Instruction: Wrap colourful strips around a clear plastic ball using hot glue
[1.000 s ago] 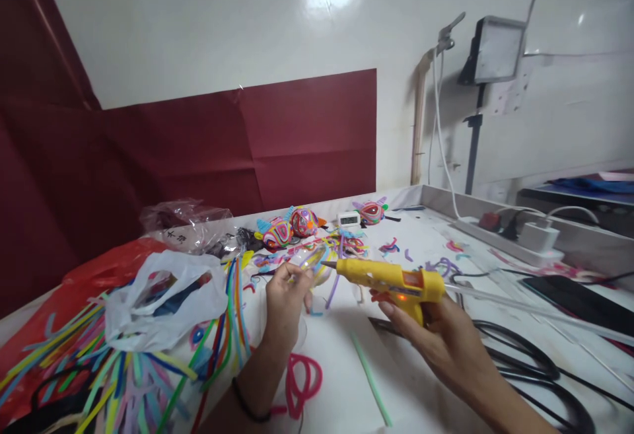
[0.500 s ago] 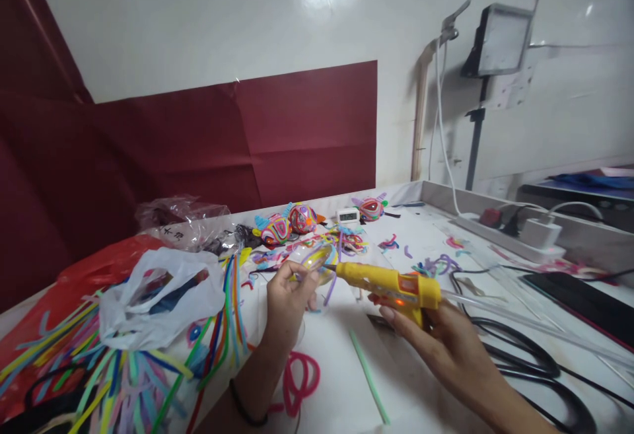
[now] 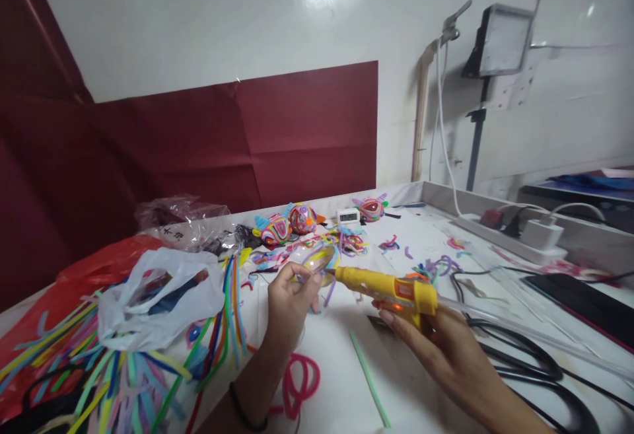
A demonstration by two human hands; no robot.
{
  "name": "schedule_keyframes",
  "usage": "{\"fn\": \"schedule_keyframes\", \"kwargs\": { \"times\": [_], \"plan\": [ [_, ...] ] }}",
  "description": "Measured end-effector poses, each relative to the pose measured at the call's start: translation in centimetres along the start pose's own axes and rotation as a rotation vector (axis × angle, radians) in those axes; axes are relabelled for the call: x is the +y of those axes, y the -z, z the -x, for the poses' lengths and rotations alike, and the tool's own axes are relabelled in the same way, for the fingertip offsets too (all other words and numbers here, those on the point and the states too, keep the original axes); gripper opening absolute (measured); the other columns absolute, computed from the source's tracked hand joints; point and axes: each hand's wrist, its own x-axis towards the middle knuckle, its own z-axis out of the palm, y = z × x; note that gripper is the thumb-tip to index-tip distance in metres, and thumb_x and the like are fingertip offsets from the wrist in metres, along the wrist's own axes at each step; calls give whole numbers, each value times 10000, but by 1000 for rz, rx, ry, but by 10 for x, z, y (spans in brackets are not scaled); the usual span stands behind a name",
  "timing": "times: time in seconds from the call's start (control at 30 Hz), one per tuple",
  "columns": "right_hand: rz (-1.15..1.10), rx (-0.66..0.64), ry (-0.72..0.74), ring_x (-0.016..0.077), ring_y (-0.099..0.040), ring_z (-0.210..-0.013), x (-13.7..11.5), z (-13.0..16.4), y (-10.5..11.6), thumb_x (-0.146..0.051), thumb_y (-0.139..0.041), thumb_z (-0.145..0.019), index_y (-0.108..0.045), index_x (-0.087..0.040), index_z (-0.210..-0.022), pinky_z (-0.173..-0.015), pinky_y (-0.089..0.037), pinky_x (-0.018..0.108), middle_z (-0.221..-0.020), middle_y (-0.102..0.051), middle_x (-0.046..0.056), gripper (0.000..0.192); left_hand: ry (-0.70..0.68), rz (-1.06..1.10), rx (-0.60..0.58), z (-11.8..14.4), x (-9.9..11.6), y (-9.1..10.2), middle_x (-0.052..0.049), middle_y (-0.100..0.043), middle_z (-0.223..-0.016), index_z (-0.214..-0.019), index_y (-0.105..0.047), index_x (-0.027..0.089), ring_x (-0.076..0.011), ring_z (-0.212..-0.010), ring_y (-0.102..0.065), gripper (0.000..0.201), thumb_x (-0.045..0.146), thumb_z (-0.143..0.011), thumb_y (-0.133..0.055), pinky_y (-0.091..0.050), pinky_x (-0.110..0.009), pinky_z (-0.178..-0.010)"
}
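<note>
My left hand (image 3: 288, 302) holds up a small clear plastic shell (image 3: 317, 261) with a yellow pipe cleaner along it, pinched between thumb and fingers. My right hand (image 3: 436, 348) grips a yellow glue gun (image 3: 391, 287) whose red light glows. The gun's nozzle touches the right side of the clear shell. A clear glue stick (image 3: 520, 331) sticks out of the back of the gun toward the right.
Loose coloured pipe cleaners (image 3: 123, 368) and a white plastic bag (image 3: 148, 302) lie at the left. Finished colourful pieces (image 3: 290, 222) stand at the back. Also on the table: a pink coil (image 3: 300, 381), a green stick (image 3: 369, 378), black cables (image 3: 525, 361), a power strip (image 3: 525, 239).
The glue gun's nozzle has moved left and slightly down until it meets the clear shell. The view has shifted a little; my left hand stays nearly still.
</note>
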Motion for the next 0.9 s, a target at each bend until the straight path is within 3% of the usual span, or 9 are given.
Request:
{"fn": "schedule_keyframes", "kwargs": {
  "times": [0.23, 0.5, 0.73, 0.9],
  "plan": [
    [84, -29, 36, 227, -732, -670, 8, 5, -3, -348, -565, -860, -734, -188, -820, -544, -596, 266, -789, -769, 69, 237, -1, -8, -6, 0, 1, 0, 69, -505, -352, -714, -502, 199, -82, -345, -436, 304, 397, -687, -731, -337, -186, -427],
    [178, 30, 229, 221, -729, -745, 0, 2, 0, -308, -534, -889, -698, -212, -902, -722, -610, 322, -882, -758, 71, 190, 0, -19, 10, 2, 3, -3, 73, -491, -348, -694, -490, 197, -73, -338, -420, 313, 390, -661, -735, -310, -177, -413],
    [282, 78, 273, 227, -718, -782, 12, 8, -4, -314, -532, -905, -655, -223, -1075, -756, -602, 351, -951, -728, 78, 229, 0, -37, 6, 1, 1, -1, 67, -512, -362, -708, -504, 197, -83, -345, -441, 290, 378, -690, -730, -323, -185, -417],
    [238, 56, 249, 217, -716, -769, 13, 8, -3, -302, -509, -914, -630, -230, -1108, -731, -605, 330, -913, -727, 65, 240, 1, -27, 17, 1, 0, -1, 65, -507, -355, -696, -506, 198, -88, -336, -441, 309, 395, -678, -743, -319, -187, -411]
  ]
}}
